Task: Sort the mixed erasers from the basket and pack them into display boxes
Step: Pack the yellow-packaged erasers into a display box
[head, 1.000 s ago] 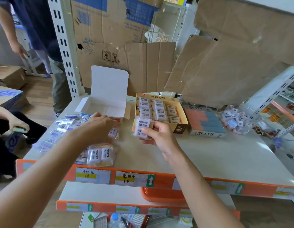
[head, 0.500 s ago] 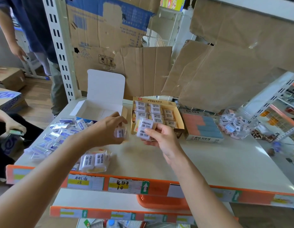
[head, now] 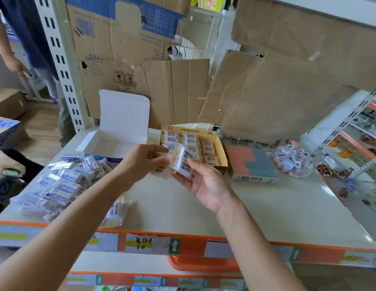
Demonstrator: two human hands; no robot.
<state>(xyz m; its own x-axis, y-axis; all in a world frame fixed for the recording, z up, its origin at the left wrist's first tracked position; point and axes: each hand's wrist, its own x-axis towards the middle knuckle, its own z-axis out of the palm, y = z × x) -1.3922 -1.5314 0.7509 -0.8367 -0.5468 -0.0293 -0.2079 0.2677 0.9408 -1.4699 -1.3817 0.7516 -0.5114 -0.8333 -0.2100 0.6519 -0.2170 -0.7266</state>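
Square up the stack before it goes in the box.
Your right hand (head: pixel 203 183) lies palm up, fingers and thumb curled round a small stack of 2B erasers (head: pixel 186 158). Your left hand (head: pixel 144 162) pinches one more wrapped eraser (head: pixel 161 171), blurred, just beside that stack. The yellow display box (head: pixel 189 130), partly filled, sits just beyond both hands. Lay the new piece flat, label up and edges flush, so the stack can drop into a free slot without snagging wrappers.

"2B" on erasers (head: pixel 186 157) (tag (head: pixel 140 243): "10")
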